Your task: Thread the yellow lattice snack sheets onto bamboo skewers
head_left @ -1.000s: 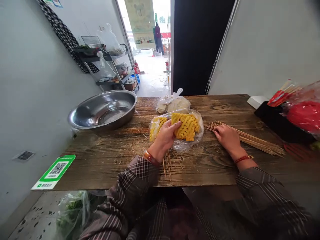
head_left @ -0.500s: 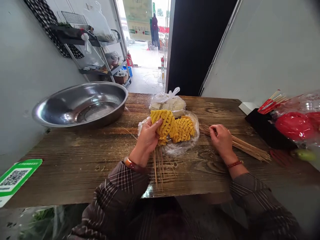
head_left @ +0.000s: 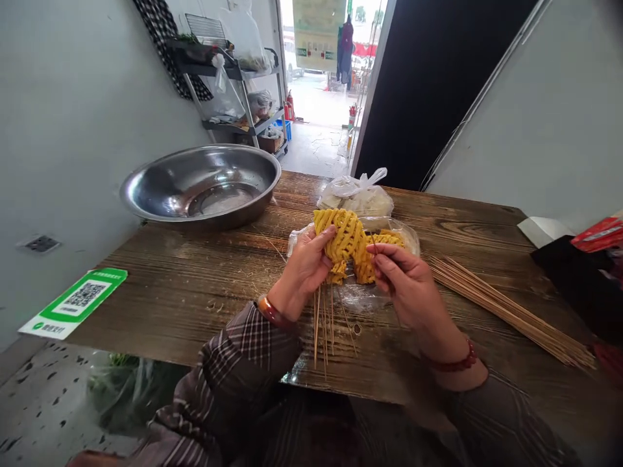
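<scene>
My left hand (head_left: 305,267) is closed on a yellow, lattice-cut slab of food (head_left: 344,232), held up above the table with the thumb on its face. My right hand (head_left: 411,285) is just to its right, thumb and fingers pinched on a thin wooden skewer (head_left: 374,242), most of which the hand hides. Behind and below the hands, more yellow lattice-cut pieces (head_left: 389,239) lie on a spread clear plastic bag (head_left: 413,239). Several skewers (head_left: 325,331) stick out toward me from beneath my left hand; their far ends are hidden.
A loose bundle of skewers (head_left: 511,308) lies on the wooden table (head_left: 219,272) at right. A wide steel basin (head_left: 204,217) stands at back left, a tied plastic bag (head_left: 360,198) behind the food. A green QR card (head_left: 78,301) is at left, a black box (head_left: 564,272) at right.
My right hand has left the skewer bundle and come left beside the yellow slab with a skewer pinched in it. My left hand still holds the slab. The view has swung left.
</scene>
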A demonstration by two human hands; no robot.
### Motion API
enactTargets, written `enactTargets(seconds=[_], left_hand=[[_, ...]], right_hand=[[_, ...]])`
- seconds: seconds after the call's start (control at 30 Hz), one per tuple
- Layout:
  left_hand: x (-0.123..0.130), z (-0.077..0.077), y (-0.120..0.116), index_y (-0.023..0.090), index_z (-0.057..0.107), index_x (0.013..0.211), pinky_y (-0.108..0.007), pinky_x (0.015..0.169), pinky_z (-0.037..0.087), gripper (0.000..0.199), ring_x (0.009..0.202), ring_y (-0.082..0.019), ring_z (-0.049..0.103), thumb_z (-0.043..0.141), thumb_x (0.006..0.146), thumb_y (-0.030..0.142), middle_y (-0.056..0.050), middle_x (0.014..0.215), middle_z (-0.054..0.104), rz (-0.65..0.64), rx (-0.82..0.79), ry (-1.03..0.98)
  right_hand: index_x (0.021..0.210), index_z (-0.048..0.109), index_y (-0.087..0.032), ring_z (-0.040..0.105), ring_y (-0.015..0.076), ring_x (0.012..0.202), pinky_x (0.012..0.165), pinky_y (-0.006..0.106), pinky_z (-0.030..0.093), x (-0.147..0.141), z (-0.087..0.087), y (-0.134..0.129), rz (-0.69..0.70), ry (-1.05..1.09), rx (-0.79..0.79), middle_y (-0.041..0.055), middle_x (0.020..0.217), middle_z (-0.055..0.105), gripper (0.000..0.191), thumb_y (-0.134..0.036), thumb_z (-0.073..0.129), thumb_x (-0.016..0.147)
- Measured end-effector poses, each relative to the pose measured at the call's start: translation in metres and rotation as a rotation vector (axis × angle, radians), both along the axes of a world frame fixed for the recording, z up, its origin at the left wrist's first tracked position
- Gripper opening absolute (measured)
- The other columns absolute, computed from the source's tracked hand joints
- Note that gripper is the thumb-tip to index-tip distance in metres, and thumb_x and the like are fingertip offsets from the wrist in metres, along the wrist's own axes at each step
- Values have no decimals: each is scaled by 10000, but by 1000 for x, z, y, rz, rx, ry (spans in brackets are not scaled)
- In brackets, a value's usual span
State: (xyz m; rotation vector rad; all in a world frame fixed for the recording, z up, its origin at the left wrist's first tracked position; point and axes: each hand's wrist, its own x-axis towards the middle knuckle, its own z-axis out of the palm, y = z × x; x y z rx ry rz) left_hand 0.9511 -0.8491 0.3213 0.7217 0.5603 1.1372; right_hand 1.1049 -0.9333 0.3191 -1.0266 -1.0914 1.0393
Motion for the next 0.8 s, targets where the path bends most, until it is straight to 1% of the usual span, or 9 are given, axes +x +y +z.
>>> enactTargets(seconds=[0.1, 0.23, 0.37, 0.5, 0.57, 0.63, 0.7, 0.8], left_hand=[[1, 1, 0, 159, 648, 987, -406, 912, 599, 169, 1061, -258, 694, 678, 821, 170, -84, 1022, 727, -2, -9, -12], [0, 5, -6, 163, 662, 1011, -413, 957, 580, 201, 1110, -267, 676, 669, 812, 142, -83, 1056, 728, -59, 22, -13], [-4, 7, -11, 148, 679, 1024, -413, 940, 575, 281, 1076, -277, 686, 754, 754, 176, -93, 1058, 734, -179, 88, 46], [-6, 5, -11, 152, 704, 1051, -372, 883, 572, 315, 995, -248, 702, 785, 763, 251, -89, 1041, 741, -317, 179, 130], [-5, 2, -11, 161, 710, 1087, -352, 867, 560, 336, 985, -238, 697, 779, 778, 273, -85, 1022, 743, -379, 243, 194], [-4, -1, -11, 164, 708, 1120, -333, 863, 545, 350, 991, -229, 686, 764, 797, 289, -83, 1018, 740, -422, 314, 261], [-4, -3, -12, 166, 703, 1126, -307, 859, 532, 337, 989, -211, 672, 746, 818, 296, -78, 1032, 730, -450, 384, 320], [-2, -2, -14, 180, 665, 1148, -272, 843, 523, 342, 966, -172, 652, 736, 830, 286, -61, 1064, 702, -475, 449, 376]], right_hand=[[944, 759, -244, 427, 80, 514, 379, 182, 311, 4, -11, 3, 2, 96, -69, -21, 668, 552, 208, -386, 750, 791], [931, 751, -244, 429, 80, 543, 369, 162, 286, 16, -12, 3, -65, 143, -93, -15, 702, 550, 206, -379, 757, 775], [940, 735, -220, 355, 56, 517, 371, 169, 213, 24, -8, 7, -95, 166, -118, -8, 759, 564, 250, -402, 763, 770], [945, 725, -209, 277, 49, 489, 390, 190, 187, 29, -6, 10, -132, 183, -95, -36, 682, 504, 340, -476, 787, 742], [968, 717, -213, 292, 60, 487, 401, 204, 217, 30, -4, 10, -126, 136, -73, -41, 652, 494, 391, -535, 765, 750], [987, 707, -213, 370, 79, 511, 426, 215, 281, 30, -3, 9, -93, 67, -59, -30, 657, 524, 448, -597, 731, 759], [962, 701, -206, 468, 103, 574, 473, 224, 359, 29, -2, 8, -34, 8, -51, -8, 703, 580, 483, -638, 720, 746], [901, 691, -202, 547, 125, 666, 551, 233, 444, 29, -1, 8, 29, -44, -41, 9, 784, 642, 452, -598, 778, 702]])
